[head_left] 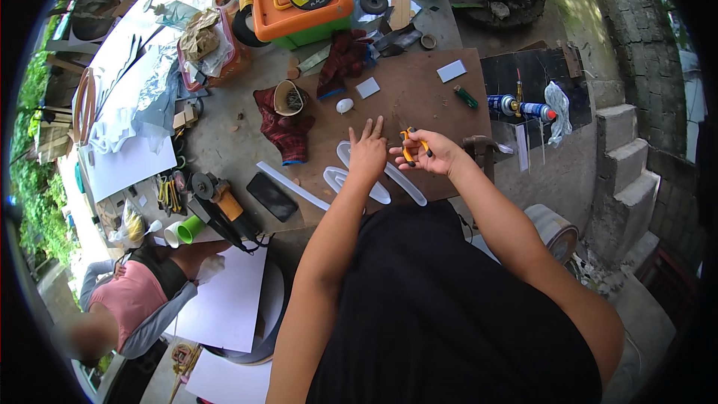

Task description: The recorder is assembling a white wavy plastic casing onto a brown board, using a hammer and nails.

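My right hand grips orange-and-black pliers, their jaws pointing away from me over the brown board. Beside it, my left hand lies flat with its fingers stretched out. Under and around that hand are white strip-edged shapes with rounded outlines; one long white piece runs toward my body, and a curved white piece shows left of my wrist. My left hand and forearm hide part of these pieces. Farther left lies a straight white strip.
Dark red gloves lie near a cup of nails. A phone and an angle grinder sit at left. A hammer, green-handled tool and blue spray cans are at right. Another person is at lower left.
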